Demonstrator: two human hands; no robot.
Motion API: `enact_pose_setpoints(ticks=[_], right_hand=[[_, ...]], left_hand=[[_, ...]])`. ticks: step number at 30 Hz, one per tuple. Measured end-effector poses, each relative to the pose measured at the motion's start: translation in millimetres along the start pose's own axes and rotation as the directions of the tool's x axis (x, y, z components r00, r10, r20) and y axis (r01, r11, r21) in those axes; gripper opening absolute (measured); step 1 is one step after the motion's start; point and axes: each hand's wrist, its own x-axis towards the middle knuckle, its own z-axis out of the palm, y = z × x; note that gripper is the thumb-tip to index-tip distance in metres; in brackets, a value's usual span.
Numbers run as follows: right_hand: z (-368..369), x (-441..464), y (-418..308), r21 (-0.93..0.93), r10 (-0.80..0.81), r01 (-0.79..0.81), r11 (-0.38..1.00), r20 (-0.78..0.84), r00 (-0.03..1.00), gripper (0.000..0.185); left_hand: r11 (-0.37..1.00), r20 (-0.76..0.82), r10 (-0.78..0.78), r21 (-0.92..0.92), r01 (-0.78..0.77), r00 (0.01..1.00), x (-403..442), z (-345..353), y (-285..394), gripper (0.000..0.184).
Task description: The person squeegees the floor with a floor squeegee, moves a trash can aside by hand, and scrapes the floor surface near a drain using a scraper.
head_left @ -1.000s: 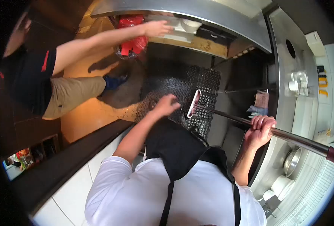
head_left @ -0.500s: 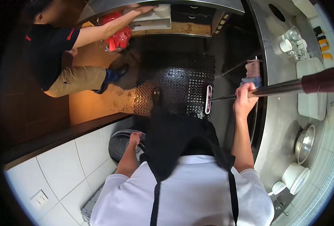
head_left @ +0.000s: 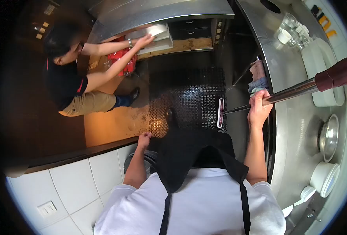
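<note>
My right hand point(head_left: 258, 111) is wrapped round the metal pole of a long-handled floor tool point(head_left: 293, 90). Its maroon grip points up to the right. The tool's narrow, white-edged head point(head_left: 220, 113) rests at the right side of a wet black rubber mat point(head_left: 181, 92); whether it is a brush or a squeegee I cannot tell. My left hand point(head_left: 144, 140) is curled into a loose fist near the ledge of a low tiled wall, with nothing visible in it. Folded cloths point(head_left: 258, 74) hang just beyond my right hand.
A co-worker point(head_left: 69, 82) at the upper left reaches with both arms to a white container point(head_left: 157, 29) on a low shelf. Along my right runs a steel counter point(head_left: 281, 129) with glasses, a white tub point(head_left: 316, 74), a metal bowl point(head_left: 329, 138) and a white bucket point(head_left: 324, 178). A dark bin point(head_left: 152, 157) stands by my left arm.
My left hand has moved forward, from over the bin to near the wall ledge. The co-worker has leaned in and now has both hands at the white container. My right hand keeps its hold on the pole.
</note>
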Motion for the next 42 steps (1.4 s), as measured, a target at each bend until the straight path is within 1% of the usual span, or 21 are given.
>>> enact_pose_setpoints(ticks=[9, 11, 13, 14, 15, 16, 17, 19, 21, 23, 24, 27, 29, 31, 33, 34, 35, 37, 39, 41, 42], right_hand=[[-41, -13, -9, 0.105, -0.026, 0.032, 0.994, -0.050, 0.998, 0.036], [-40, -18, -22, 0.153, -0.058, 0.061, 0.986, -0.026, 0.998, 0.037], [-29, -20, -43, 0.206, -0.111, 0.105, 0.973, 0.019, 0.994, 0.038], [-24, -19, -51, 0.196, -0.108, 0.098, 0.976, 0.042, 0.993, 0.041], [-17, -17, -56, 0.220, -0.100, 0.086, 0.972, 0.057, 0.993, 0.042], [-9, -14, -59, 0.245, -0.099, 0.079, 0.966, 0.072, 0.992, 0.043], [2, -11, -61, 0.271, -0.099, 0.072, 0.960, 0.087, 0.991, 0.044], [27, -11, -58, 0.303, -0.074, 0.024, 0.953, 0.156, 0.985, 0.047], [54, -10, -48, 0.388, -0.071, -0.012, 0.922, 0.200, 0.977, 0.047], [62, 5, -32, 0.439, -0.041, -0.097, 0.893, 0.295, 0.955, 0.046], [72, 12, -33, 0.383, -0.076, 0.001, 0.924, 0.181, 0.981, 0.047], [79, 45, -63, 0.251, -0.167, 0.155, 0.956, 0.029, 0.985, 0.047], [42, 73, -63, 0.472, -0.056, -0.156, 0.868, 0.404, 0.913, 0.045], [83, 73, -30, 0.452, -0.032, -0.235, 0.861, 0.509, 0.860, 0.042], [136, 50, 26, 0.411, 0.022, -0.187, 0.892, 0.374, 0.927, 0.032], [161, 32, 70, 0.287, -0.022, -0.060, 0.956, 0.275, 0.961, 0.032], [185, 13, 109, 0.312, -0.040, -0.043, 0.949, 0.255, 0.966, 0.030], [219, -12, 138, 0.238, 0.158, -0.220, 0.946, 0.255, 0.954, 0.034], [233, -2, 155, 0.219, 0.198, -0.279, 0.935, 0.332, 0.922, 0.031], [237, 12, 182, 0.205, 0.161, -0.250, 0.946, 0.370, 0.915, 0.030], [238, 11, 198, 0.255, 0.173, -0.237, 0.937, 0.249, 0.953, 0.026]], left_hand=[[0.998, 0.119, 0.010, 0.065, -0.018, 0.993, -9, 13, 28, 0.024], [0.895, 0.120, 0.147, 0.405, -0.184, 0.982, 27, 14, 12, 0.033], [0.809, 0.136, 0.457, 0.348, -0.474, 0.879, 5, 32, 61, 0.048], [0.835, 0.205, 0.496, 0.155, -0.528, 0.844, -36, 51, 118, 0.062], [0.787, 0.317, 0.461, 0.285, -0.547, 0.829, -85, 61, 188, 0.065], [0.683, 0.372, 0.595, 0.232, -0.692, 0.712, -90, 86, 210, 0.066], [0.469, 0.403, 0.774, 0.154, -0.870, 0.489, -96, 110, 231, 0.069], [0.252, 0.499, 0.845, -0.050, -0.966, 0.194, -135, 147, 289, 0.079], [0.004, 0.293, 0.954, -0.225, -0.974, -0.064, -144, 186, 325, 0.050], [0.305, 0.414, 0.868, -0.011, -0.952, 0.273, -121, 190, 338, 0.035], [0.440, 0.449, 0.779, 0.107, -0.892, 0.438, -106, 189, 342, 0.034], [0.326, 0.223, 0.908, 0.154, -0.933, 0.355, -26, 172, 330, 0.042], [0.283, 0.303, 0.896, 0.171, -0.944, 0.324, 40, 153, 314, 0.038], [0.277, 0.335, 0.879, 0.222, -0.935, 0.340, 99, 134, 313, 0.035], [0.367, 0.173, 0.897, 0.217, -0.904, 0.406, 158, 125, 312, 0.033], [0.373, 0.075, 0.917, 0.191, -0.908, 0.393, 174, 119, 317, 0.029], [0.266, -0.019, 0.964, 0.173, -0.948, 0.267, 182, 123, 320, 0.032], [0.326, 0.162, 0.908, 0.300, -0.896, 0.385, 207, 127, 309, 0.036], [0.296, -0.098, 0.955, 0.394, -0.870, 0.280, 264, 144, 307, 0.041], [0.282, -0.106, 0.959, 0.312, -0.907, 0.262, 302, 159, 336, 0.037], [0.208, -0.008, 0.976, 0.341, -0.917, 0.219, 318, 163, 357, 0.035]])
